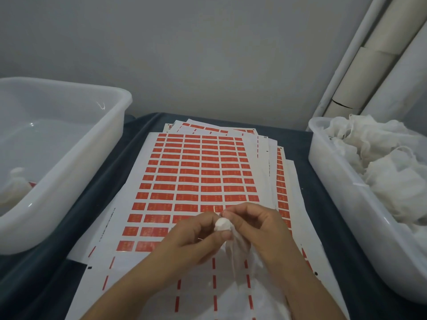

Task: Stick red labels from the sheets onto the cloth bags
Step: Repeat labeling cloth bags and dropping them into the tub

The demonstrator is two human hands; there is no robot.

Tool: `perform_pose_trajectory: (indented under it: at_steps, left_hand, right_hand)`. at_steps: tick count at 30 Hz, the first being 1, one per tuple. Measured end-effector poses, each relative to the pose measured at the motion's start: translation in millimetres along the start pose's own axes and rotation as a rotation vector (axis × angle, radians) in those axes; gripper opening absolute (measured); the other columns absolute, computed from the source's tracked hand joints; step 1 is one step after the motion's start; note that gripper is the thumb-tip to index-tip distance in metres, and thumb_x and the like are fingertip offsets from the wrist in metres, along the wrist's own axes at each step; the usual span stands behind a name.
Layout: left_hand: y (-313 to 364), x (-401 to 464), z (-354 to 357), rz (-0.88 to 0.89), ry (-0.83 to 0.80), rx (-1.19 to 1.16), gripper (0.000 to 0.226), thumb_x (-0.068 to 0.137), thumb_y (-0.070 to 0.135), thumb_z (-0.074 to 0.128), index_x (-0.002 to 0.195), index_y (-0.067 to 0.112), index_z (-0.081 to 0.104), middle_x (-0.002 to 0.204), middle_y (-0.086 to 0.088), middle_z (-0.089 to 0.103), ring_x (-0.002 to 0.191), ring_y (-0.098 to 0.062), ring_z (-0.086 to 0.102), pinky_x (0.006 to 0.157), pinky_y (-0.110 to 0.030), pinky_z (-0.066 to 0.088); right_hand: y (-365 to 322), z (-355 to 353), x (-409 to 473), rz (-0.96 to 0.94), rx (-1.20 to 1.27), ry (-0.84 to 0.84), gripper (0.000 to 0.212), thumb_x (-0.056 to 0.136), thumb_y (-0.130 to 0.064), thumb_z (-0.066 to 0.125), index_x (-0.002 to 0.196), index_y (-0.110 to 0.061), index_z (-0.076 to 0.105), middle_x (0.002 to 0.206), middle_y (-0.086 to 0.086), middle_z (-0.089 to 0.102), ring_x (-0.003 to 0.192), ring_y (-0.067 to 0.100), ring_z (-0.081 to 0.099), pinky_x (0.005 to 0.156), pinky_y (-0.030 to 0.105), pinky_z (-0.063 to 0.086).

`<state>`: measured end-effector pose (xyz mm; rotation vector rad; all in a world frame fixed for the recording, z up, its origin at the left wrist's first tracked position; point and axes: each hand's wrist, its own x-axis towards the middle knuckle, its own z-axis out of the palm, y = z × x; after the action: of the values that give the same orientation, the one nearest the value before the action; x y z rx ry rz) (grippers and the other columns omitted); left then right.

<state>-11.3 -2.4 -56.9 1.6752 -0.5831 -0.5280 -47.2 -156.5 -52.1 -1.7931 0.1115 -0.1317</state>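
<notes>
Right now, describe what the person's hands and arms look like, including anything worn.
Both the left hand and right hand are bare: no gloves, rings, watch or bracelets show. The forearms are bare too, with no sleeve in view down to the picture's bottom edge. Fingernails look short and unpainted.

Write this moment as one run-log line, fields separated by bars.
left hand + right hand: hold white cloth bag | over red label sheet | label: not visible on bag
</notes>
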Motion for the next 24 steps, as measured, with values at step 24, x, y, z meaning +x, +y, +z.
perform_pose_trajectory:
  at_steps: [24]
  left_hand:
    - [3.8,1.9,-7.8,0.119,0.158,-0.114,0.033,0.071,0.043,0.055,0.091,0.019,0.046,0.056,0.006,0.058,0.046,-0.005,0.05,0.045,-0.012,0.04]
  right_hand:
    - [-7.4,0.9,-7.1,0.277,0.351,-0.254,0.025,0.067,-0.049,0.069,0.087,-0.035,0.072,0.08,-0.015,0.069,0.075,0.006,0.065,0.073,0.017,0.051]
